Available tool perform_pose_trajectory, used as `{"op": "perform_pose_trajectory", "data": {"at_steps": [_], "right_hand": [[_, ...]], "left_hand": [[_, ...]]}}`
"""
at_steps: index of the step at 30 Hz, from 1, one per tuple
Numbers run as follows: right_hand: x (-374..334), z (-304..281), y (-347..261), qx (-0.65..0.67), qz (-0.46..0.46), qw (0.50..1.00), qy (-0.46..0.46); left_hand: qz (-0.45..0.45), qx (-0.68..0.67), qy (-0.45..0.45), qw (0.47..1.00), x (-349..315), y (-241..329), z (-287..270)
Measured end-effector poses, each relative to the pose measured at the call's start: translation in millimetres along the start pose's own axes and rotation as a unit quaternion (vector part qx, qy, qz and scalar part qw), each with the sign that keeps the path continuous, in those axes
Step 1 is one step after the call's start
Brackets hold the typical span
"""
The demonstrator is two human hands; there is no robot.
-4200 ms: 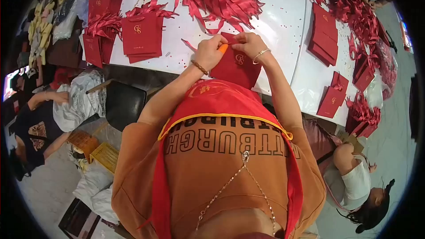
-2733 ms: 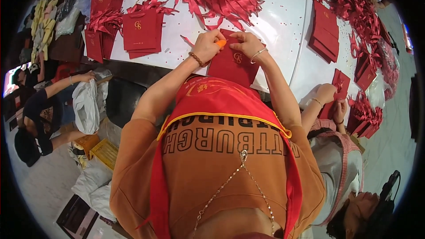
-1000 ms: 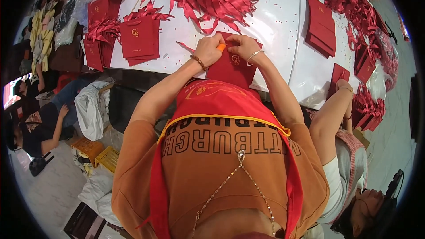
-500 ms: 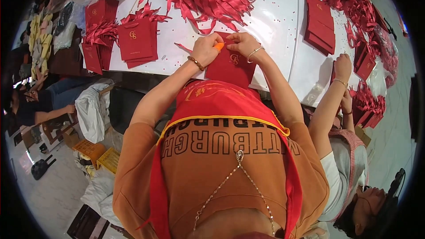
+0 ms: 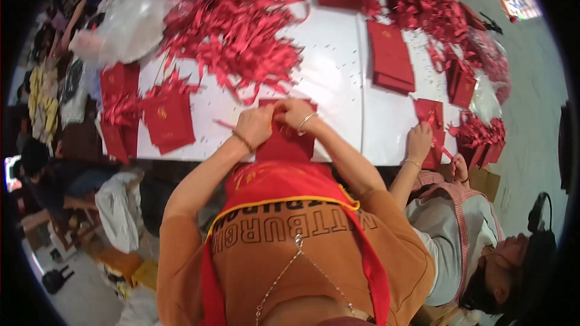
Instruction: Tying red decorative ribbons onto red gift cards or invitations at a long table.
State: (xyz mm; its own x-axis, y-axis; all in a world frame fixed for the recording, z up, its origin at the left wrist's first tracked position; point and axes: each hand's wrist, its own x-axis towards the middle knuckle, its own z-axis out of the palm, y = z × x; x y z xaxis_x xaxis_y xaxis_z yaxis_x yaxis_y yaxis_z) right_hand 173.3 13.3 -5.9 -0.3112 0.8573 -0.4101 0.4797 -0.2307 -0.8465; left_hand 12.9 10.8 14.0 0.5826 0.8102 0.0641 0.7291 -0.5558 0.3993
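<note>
- White tabletop (image 5: 335, 124) runs across the scene, dotted with small dark specks, a big heap of red ribbons (image 5: 248, 45) sprawling over its far left half, and a clear plastic bag (image 5: 124, 24) bulging beyond it on the left.
- Front and centre, the red bag (image 5: 284, 146) lies flat at the table's near edge, right up against the red apron (image 5: 281, 184).
- Left hand (image 5: 255, 125) is on the bag's left side, fingers curled in together; whether they're clamped on card or ribbon, I cannot tell through the blur.
- Right hand (image 5: 293, 113) arches over the upper part, fingertips bent down close to the left hand's; their grip is hidden too.
- Out to the left pokes a thin red strip (image 5: 223, 124), near the beaded bracelet (image 5: 243, 140): a snag looks possible if that wrist drags across it.
- Watch that smooth surface! An uneven push could skid the bag over the near edge; a hard pinch could crease it.
- Loose ribbon ends sit just beyond the bag, so a wide reach might tangle them.
- Bag stack (image 5: 169, 121) to the left; co-worker's hand (image 5: 420, 142) at another bag, right.
</note>
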Motion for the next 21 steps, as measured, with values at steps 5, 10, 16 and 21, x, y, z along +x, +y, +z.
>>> {"op": "perform_pose_trajectory", "data": {"at_steps": [5,10,16,21], "right_hand": [[0,5,1,-0.056,-0.029,0.997,0.035],[4,1,8,-0.064,-0.050,0.996,0.034],[0,0,-1,-0.118,-0.018,0.992,0.049],[-13,-3,-27,-0.268,-0.016,0.961,0.071]], "left_hand": [[0.097,0.070,-0.049,0.992,1,-2,-5],[-0.022,-0.090,-0.044,0.995,9,-10,-4],[-0.075,-0.175,-0.023,0.981,6,-18,-1],[-0.032,-0.196,0.078,0.977,2,-15,10]]}}
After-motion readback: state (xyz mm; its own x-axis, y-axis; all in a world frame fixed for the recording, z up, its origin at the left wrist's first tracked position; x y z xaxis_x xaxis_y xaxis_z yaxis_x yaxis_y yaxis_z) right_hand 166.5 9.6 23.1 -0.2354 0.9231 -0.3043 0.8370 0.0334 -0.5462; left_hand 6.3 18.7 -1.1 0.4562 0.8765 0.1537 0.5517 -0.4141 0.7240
